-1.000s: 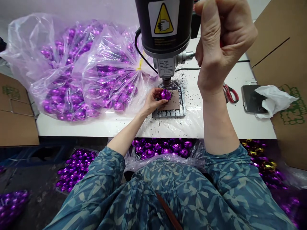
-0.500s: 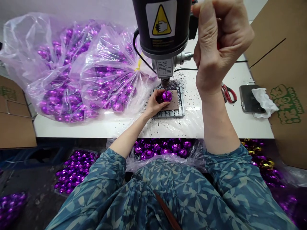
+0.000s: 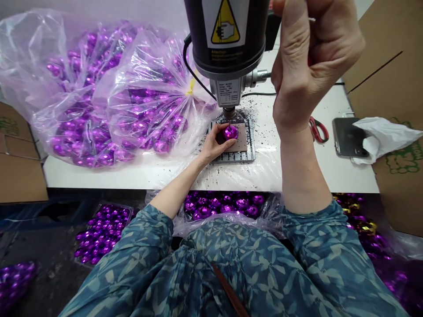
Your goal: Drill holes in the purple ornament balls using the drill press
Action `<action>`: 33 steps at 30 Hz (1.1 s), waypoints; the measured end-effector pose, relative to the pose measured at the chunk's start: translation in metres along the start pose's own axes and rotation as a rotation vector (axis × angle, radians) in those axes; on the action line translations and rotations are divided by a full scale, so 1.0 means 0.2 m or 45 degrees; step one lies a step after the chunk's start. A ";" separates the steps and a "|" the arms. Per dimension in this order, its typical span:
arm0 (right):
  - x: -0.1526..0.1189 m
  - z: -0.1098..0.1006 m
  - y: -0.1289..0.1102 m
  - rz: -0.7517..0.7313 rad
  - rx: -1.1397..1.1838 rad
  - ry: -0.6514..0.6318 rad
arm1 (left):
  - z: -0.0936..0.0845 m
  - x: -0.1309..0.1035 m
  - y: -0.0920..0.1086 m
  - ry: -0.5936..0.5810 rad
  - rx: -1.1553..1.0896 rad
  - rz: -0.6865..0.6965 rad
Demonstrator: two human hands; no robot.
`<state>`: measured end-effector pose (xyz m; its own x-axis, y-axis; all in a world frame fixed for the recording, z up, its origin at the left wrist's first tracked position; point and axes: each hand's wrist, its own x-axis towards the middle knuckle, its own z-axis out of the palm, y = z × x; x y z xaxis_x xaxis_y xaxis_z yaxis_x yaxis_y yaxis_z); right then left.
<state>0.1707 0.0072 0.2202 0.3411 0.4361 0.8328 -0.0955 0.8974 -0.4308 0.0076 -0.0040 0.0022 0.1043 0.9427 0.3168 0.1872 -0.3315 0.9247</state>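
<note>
The purple ball (image 3: 230,132) sits over a brown board (image 3: 240,140) beneath the dark drill head (image 3: 228,39), pinched from its left side between the thumb and fingers of the left hand (image 3: 214,143). Nearest the body, a patterned blue garment (image 3: 228,255) fills the lower view, with an open clear bag of purple balls (image 3: 224,204) just beyond it, below the edge of the white desk (image 3: 158,176). A tray of purple balls (image 3: 102,233) lies lower left. On the desk, the board rests on a slotted metal base (image 3: 250,152), with dark shavings around it. The drill bit (image 3: 229,123) reaches down to the ball; whether it has entered cannot be told. The right hand (image 3: 313,61) is clenched around the machine's lever (image 3: 267,75), its grip largely hidden. Right of the base are red-handled scissors (image 3: 320,131), then a dark phone (image 3: 346,138) partly covered by white tissue (image 3: 376,136). Tied clear bags of purple balls (image 3: 142,110) spread across the desk's left side, towards the pale wall (image 3: 158,13).
</note>
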 end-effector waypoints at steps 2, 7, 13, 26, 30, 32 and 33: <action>0.00 -0.01 0.01 -0.055 -0.012 -0.010 | 0.00 0.00 0.00 0.013 0.001 -0.005; -0.03 -0.03 0.02 -0.072 -0.117 0.064 | 0.00 0.00 0.01 0.015 0.001 0.017; -0.08 -0.04 0.07 -0.182 -0.049 0.085 | 0.00 0.00 0.02 0.011 -0.007 -0.011; -0.18 -0.08 0.09 -0.259 -0.048 0.004 | -0.01 0.00 -0.07 -0.018 0.126 0.166; -0.21 -0.10 0.17 -0.254 -0.179 0.008 | -0.02 0.00 -0.09 -0.015 0.204 0.250; -0.22 -0.12 0.20 -0.260 -0.174 0.019 | -0.02 0.00 -0.09 -0.010 0.210 0.250; -0.23 -0.13 0.21 -0.286 -0.157 0.016 | -0.02 0.00 -0.09 -0.011 0.203 0.241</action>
<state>0.1750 0.0226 0.1549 0.3529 0.2248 0.9083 0.0988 0.9563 -0.2751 0.0014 0.0019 -0.0130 0.1607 0.8633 0.4784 0.3155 -0.5042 0.8039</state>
